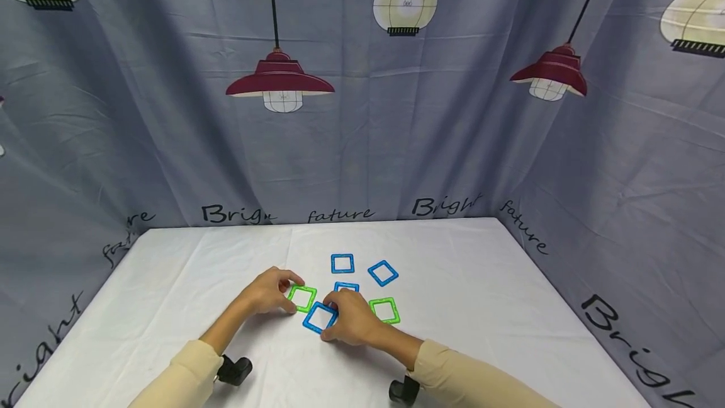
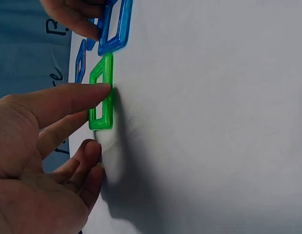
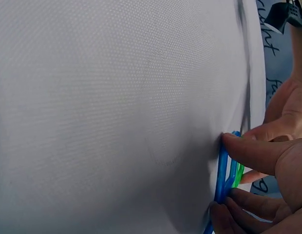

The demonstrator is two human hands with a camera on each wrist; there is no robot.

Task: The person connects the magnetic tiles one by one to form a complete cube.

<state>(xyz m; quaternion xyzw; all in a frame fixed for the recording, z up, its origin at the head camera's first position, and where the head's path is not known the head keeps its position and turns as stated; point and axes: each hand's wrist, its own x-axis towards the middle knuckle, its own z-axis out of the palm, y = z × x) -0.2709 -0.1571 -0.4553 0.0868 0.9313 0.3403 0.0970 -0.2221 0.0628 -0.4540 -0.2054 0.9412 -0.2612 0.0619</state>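
Note:
A green square magnetic tile [image 1: 313, 300], an open frame, is pinched by my left hand [image 1: 267, 290] at its left side, thumb near the lower corner and index finger near the top. My left thumb lies on its near edge [image 2: 108, 114] in the left wrist view. Just right of it, my right hand [image 1: 354, 318] holds a blue square magnetic tile [image 1: 310, 313] between thumb and fingers. This blue tile [image 3: 222, 168] stands edge-on in the right wrist view. The two tiles meet near their corners in the head view. Behind the right hand, another blue tile [image 1: 347, 285] is partly hidden.
Farther back on the white table [image 1: 453, 269] lie two more blue tiles, one straight [image 1: 342, 271] and one turned cornerwise [image 1: 391, 268]. A second green tile [image 1: 396, 310] lies beyond my right wrist, partly covered. A grey patterned curtain [image 1: 340, 162] hangs behind the table.

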